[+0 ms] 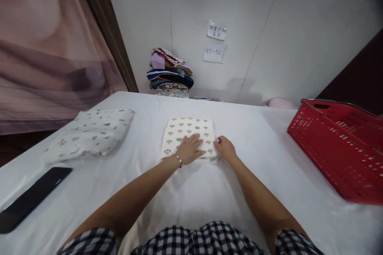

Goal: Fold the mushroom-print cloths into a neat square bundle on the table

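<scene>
Nearest the camera, on the near side of the mushroom-print cloth (179, 132): one checked shirt (197, 243), worn. Under that cloth and all around, one white-covered table (254, 211). Beyond, far to the left, one curtain (44, 48). Well to the right, one red basket (332, 147), apart. To the left, also apart, one plant-print cloth (92, 133), lying flat but a little rumpled. Past the far side, by the wall, one stack of fabrics (170, 73), too overlapped to count by piece. Left and nearer, one flat black slab (34, 199).

As the landmark itself, count one mushroom-print cloth, folded into a neat rectangle on the table. Likely to handle light, soft and limp, hardly fragile, with little slipperiness but ready to unfold or crease. Best taken at the right folded edge, layers pinched together, with a flat palm underneath for support.

Count two hands: left hand (188, 149) spread wide, palm down on top; right hand (226, 149) curled narrow at the right edge, with no telling whether fabric is pinched. Smallest, two paper notes (216, 31) beyond the far side, and one bracelet (180, 161) by the near edge.
</scene>
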Available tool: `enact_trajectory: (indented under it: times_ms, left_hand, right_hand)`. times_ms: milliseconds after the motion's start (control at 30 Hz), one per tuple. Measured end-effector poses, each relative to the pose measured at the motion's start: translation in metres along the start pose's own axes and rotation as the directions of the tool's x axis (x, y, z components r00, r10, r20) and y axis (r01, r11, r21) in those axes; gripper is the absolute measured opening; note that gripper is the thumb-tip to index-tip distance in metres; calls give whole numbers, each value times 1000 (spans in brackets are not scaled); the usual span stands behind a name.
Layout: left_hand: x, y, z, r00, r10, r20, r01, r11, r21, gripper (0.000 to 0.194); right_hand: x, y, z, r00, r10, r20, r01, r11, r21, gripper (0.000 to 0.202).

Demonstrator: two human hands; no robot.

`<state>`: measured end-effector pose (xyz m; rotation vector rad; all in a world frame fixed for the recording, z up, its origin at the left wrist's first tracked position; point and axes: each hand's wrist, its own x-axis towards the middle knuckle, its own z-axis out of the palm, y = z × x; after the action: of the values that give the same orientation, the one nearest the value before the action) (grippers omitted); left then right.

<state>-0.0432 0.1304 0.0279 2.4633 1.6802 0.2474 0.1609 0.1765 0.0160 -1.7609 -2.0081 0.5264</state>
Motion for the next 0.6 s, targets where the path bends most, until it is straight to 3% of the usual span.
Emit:
enact_trajectory:
  times_ms: [100, 167, 300, 433, 600]
  left_hand:
    - [-3, -6, 1, 998, -29, -50, 30, 999, 33, 57]
    - [-5, -7, 5, 998, -25, -61, 28, 998, 54, 57]
    - [-8, -6, 13, 996, -19, -85, 26, 996, 81, 57]
    - [-8, -5, 13, 997, -25, -78, 31, 996, 83, 57]
    - [-9, -4, 11, 997, -24, -68, 30, 996, 85, 58]
  right_hand:
    - [8, -5, -1, 991, -89, -98, 91, 996, 19, 26]
    - [19, -6, 0, 991, -63, -120, 72, 995, 70, 24]
    - [45, -2, 4, 998, 45, -34, -42, 993, 106, 21]
    - [60, 2, 7, 999, 38, 27, -40, 993, 108, 17]
    - [61, 4, 7, 997, 39, 73, -47, 993, 105, 20]
